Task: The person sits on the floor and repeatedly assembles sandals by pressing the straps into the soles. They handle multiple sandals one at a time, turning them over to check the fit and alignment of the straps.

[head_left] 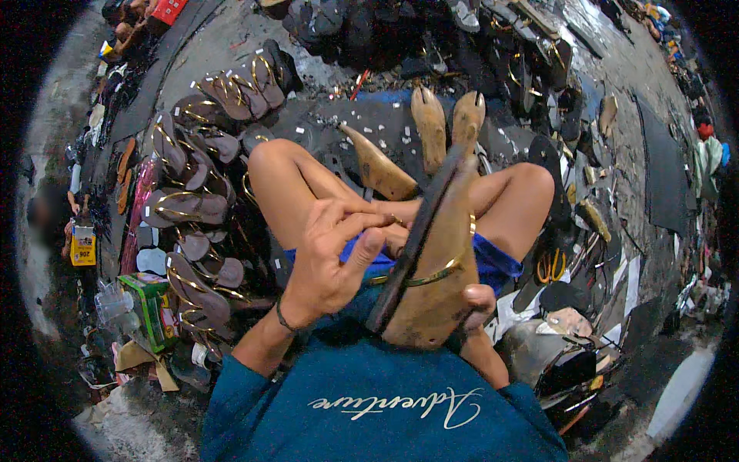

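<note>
In front of my chest, a wooden shoe last (435, 300) stands tilted on its heel end, toe up and slightly right. A sandal with a dark sole (408, 266) is fitted to it, the sole facing left and its gold strap (439, 275) passing over the wood. My right hand (479, 304) grips the last low on its right side; most of its fingers are hidden behind it. My left hand (339, 250) is beside the sole, its fingers extended and its thumb apart, holding nothing I can see. Whether its fingertips touch the sole is unclear.
Several finished-looking sandals with gold straps (188, 208) lie in rows at the left. Three more wooden lasts (429, 127) rest beyond my legs. A green box (150, 308) and a yellow box (83, 245) stand farther left. Scraps and a yellow-orange strap (550, 266) lie right.
</note>
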A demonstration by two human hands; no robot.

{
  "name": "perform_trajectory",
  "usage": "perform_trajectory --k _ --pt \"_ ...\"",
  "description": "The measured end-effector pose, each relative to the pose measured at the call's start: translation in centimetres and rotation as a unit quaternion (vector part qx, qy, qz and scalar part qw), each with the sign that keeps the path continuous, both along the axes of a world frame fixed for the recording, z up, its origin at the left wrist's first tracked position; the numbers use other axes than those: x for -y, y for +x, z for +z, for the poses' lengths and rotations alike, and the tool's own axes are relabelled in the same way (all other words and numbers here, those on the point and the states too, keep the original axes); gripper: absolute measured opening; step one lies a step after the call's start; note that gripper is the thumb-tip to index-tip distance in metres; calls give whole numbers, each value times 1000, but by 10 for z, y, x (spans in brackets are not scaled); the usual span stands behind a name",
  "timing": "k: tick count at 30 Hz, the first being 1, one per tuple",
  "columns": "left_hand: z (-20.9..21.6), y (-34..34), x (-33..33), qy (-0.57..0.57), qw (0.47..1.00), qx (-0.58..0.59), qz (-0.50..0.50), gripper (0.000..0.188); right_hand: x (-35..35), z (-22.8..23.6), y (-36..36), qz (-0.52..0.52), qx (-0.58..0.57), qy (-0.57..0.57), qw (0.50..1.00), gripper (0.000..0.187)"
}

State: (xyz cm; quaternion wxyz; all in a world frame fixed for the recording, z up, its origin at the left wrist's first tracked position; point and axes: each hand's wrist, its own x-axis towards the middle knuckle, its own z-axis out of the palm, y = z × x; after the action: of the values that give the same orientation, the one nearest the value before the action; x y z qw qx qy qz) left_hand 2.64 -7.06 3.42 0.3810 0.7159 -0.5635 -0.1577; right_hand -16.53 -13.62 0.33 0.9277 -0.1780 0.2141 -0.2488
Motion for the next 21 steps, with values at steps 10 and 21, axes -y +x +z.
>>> perform_trajectory --k 10,21 --pt "-22 -56 -36 166 881 -432 -101 27 -13 2 -51 -59 7 167 984 86" --pt "-11 -66 -68 183 822 -536 -64 29 -24 -14 -63 -18 179 205 962 81"
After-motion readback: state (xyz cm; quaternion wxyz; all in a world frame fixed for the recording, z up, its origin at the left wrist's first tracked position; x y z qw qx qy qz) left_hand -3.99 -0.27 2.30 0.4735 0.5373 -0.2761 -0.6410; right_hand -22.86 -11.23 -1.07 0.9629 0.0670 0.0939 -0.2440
